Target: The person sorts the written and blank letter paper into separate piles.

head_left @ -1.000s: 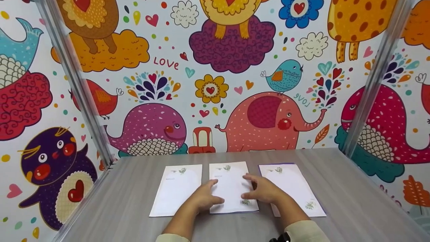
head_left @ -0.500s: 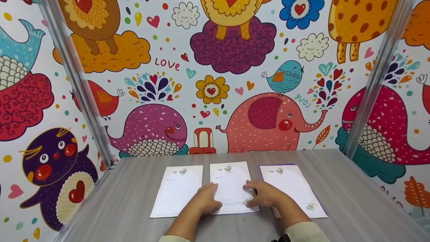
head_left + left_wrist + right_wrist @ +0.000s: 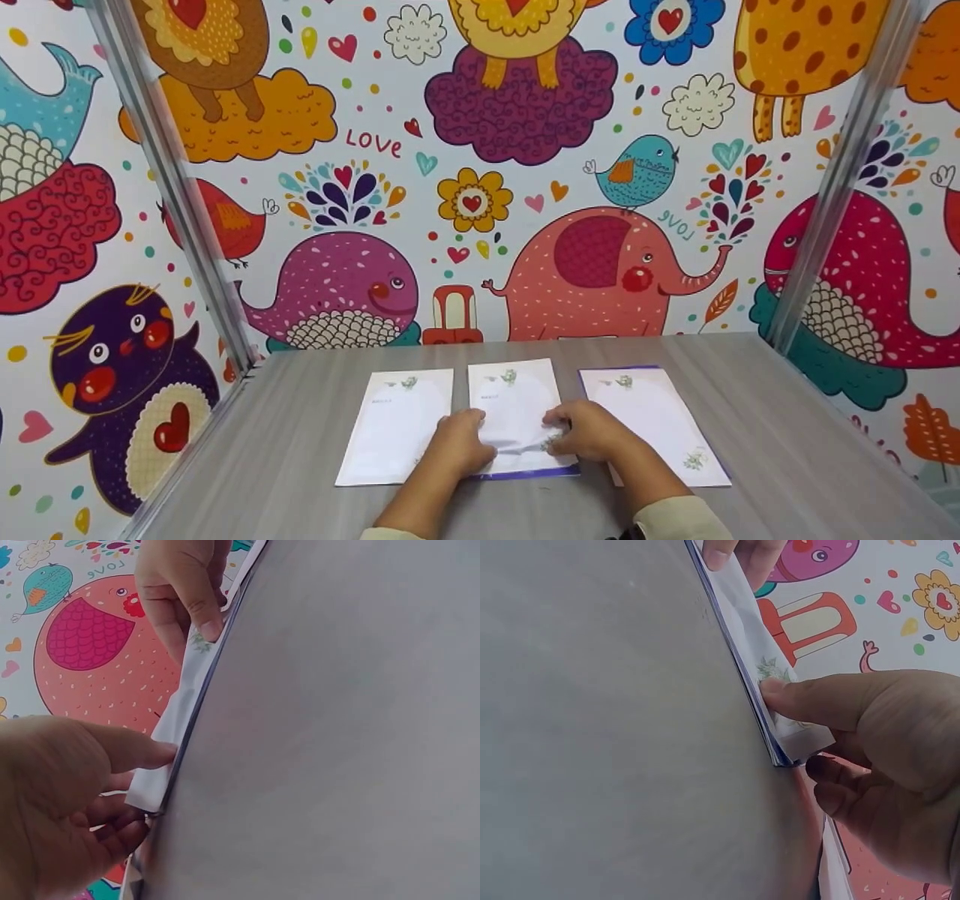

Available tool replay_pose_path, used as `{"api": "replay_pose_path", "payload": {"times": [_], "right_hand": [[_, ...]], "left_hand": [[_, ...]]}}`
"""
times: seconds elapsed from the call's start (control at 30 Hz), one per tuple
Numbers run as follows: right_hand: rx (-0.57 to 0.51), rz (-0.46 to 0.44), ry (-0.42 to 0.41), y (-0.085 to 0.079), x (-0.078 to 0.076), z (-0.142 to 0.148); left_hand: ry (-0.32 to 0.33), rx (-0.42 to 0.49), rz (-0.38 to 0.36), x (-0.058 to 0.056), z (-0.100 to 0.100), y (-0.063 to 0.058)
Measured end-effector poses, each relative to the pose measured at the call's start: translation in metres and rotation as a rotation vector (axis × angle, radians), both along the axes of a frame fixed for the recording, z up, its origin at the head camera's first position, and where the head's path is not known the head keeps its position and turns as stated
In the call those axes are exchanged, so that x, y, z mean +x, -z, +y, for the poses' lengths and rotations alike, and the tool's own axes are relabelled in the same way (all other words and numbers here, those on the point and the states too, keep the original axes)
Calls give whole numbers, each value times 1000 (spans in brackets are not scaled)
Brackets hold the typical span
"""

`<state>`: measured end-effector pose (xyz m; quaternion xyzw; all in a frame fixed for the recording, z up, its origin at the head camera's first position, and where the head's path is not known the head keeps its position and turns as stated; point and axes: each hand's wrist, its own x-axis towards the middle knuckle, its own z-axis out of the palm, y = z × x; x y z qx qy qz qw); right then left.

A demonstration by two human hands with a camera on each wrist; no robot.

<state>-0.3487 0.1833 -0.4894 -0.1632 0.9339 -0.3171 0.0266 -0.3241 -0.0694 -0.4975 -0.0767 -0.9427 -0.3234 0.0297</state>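
Note:
A white sheet of paper (image 3: 517, 405) with green sprigs printed at its top and lower right lies in the middle of three. It is buckled near its lower end, and a purple strip (image 3: 531, 474) shows beneath its front edge. My left hand (image 3: 459, 444) pinches its left side, thumb on top and fingers curled by the edge, as the left wrist view shows. At the opposite side my right hand (image 3: 592, 431) pinches it. In the right wrist view, the right thumb (image 3: 810, 701) presses beside the printed sprig, with the other fingers low at the paper's corner.
A similar white sheet (image 3: 397, 420) lies to the left, partly behind the left forearm. Another sheet (image 3: 652, 420), with purple along its edges, lies to the right. The grey table (image 3: 285, 435) ends at a wall (image 3: 480, 262) with cartoon animals, between metal posts.
Both hands have closed in on the sides of the middle sheet. Its lower part has buckled and shifted up a little, showing more of the purple beneath. The outer sheets stay put.

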Motion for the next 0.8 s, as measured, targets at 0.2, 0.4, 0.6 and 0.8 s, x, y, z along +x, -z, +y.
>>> {"api": "replay_pose_path", "payload": {"times": [0.2,0.4,0.6,0.8], "right_hand": [[-57,-17,43,-2,-1,-2],[-195,-32,239,-3,-3,-5],[-239,-67,372,-7,-4,-5],[-286,-76,400,-8,-2,-3]], "left_hand": [[-46,26,30,-1,3,2],[-156,145,95,-3,2,2],[-243,276,111,-5,-2,3],[-262,355,66,-7,-4,5]]}}
